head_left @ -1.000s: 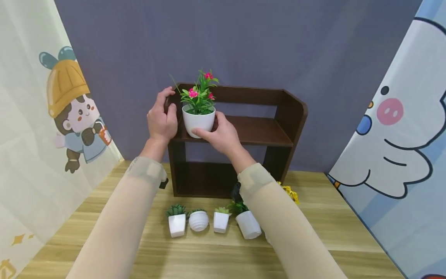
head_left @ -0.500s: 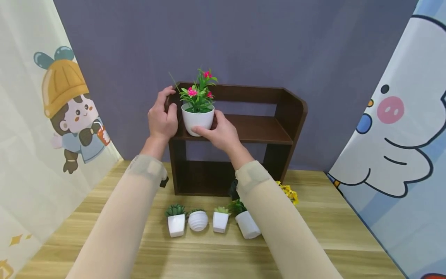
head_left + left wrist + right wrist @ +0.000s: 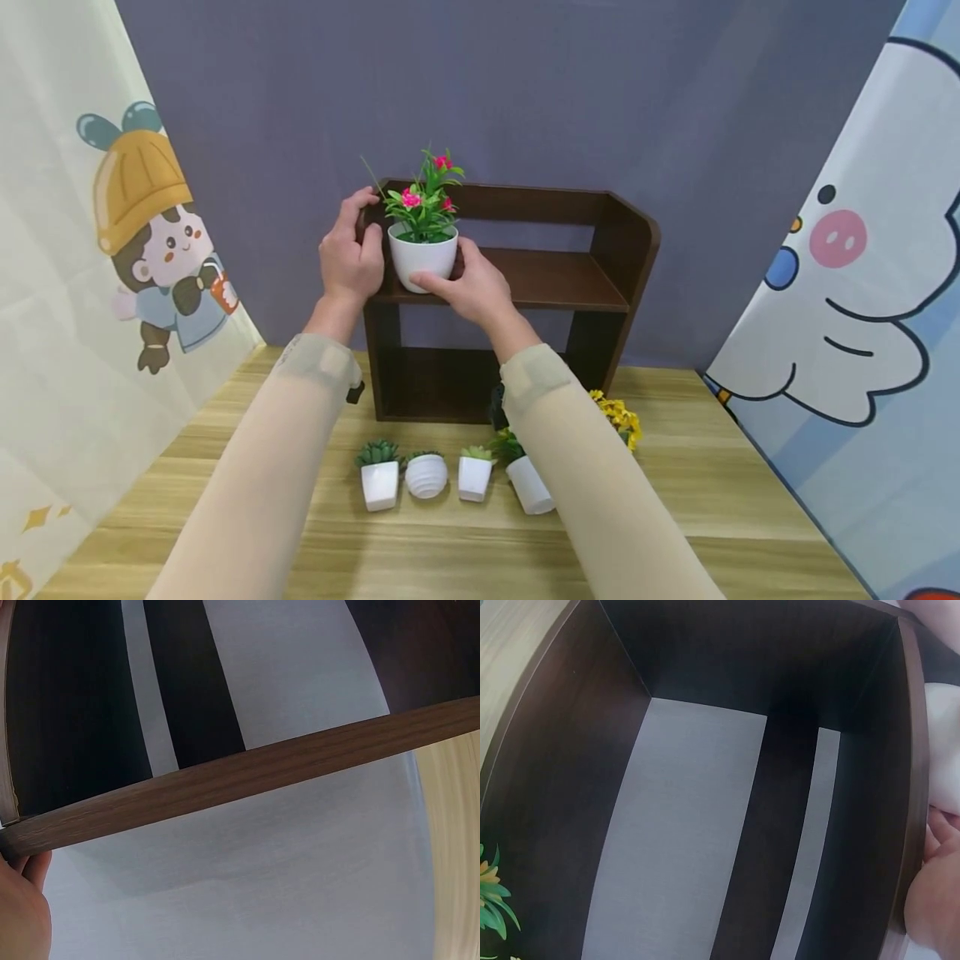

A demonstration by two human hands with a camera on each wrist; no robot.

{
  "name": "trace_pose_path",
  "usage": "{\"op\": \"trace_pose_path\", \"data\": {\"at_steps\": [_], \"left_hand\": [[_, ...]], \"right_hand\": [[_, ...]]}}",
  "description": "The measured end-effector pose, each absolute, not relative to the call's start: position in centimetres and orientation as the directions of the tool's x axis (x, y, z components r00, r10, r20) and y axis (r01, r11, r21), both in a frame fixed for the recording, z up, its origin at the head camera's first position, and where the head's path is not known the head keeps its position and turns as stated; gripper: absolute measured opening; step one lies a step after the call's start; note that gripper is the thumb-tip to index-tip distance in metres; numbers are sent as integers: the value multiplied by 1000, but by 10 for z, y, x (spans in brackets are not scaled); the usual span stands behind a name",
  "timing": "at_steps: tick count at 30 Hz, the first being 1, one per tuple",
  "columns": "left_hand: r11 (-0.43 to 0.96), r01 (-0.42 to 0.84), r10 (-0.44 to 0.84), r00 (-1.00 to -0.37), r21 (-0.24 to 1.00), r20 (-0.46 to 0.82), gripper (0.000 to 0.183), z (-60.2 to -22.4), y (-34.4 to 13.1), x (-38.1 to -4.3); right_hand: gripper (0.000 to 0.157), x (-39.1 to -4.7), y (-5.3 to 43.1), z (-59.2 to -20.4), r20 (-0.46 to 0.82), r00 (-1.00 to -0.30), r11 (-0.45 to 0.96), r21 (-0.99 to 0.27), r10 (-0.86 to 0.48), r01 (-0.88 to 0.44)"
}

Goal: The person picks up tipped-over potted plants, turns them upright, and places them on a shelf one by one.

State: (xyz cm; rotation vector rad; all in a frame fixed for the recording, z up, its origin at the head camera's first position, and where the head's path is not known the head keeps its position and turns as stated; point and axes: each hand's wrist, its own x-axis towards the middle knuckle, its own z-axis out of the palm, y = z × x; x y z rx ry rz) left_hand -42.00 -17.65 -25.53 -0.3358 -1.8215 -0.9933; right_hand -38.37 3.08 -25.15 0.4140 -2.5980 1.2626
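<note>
At the left end of the upper shelf, a white round flowerpot stands upright with green leaves and pink flowers. My right hand grips this pot from its right side, thumb across the front. In the right wrist view, part of the white pot shows at the right edge above the right hand. My left hand holds the left side panel of the dark brown shelf, fingers curled over its upper edge. The left wrist view shows the left hand at that panel.
On the wooden table, before the shelf, stand a dark green succulent, a ribbed round pot and a small square pot. A tilted white pot and yellow flowers are partly behind my right forearm.
My right hand has shifted the flowerpot slightly left, towards the side panel. The right forearm moved left too, uncovering more yellow flowers. My left hand stays on the panel.
</note>
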Motion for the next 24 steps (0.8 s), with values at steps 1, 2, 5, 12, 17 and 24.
{"op": "trace_pose_path", "data": {"at_steps": [1, 2, 5, 12, 17, 24], "left_hand": [[627, 613, -199, -471, 481, 860, 45, -255, -176, -420], [627, 612, -198, -473, 482, 858, 45, -255, -176, -420], [628, 609, -198, -477, 485, 856, 45, -255, -176, -420], [630, 610, -205, -465, 480, 861, 44, -255, -178, -419], [631, 610, -202, -468, 480, 860, 45, -255, -179, -418], [628, 611, -197, -475, 482, 858, 45, -255, -180, -417]], "right_hand": [[99, -384, 31, -252, 318, -936, 594, -727, -153, -344], [99, -384, 30, -252, 318, -936, 598, -725, -153, -343], [99, -385, 29, -252, 315, -936, 606, -718, -155, -342], [100, -385, 26, -252, 317, -932, 600, -717, -174, -355], [101, -384, 24, -251, 311, -935, 607, -715, -170, -348], [99, -383, 23, -250, 312, -938, 614, -713, -153, -338]]}}
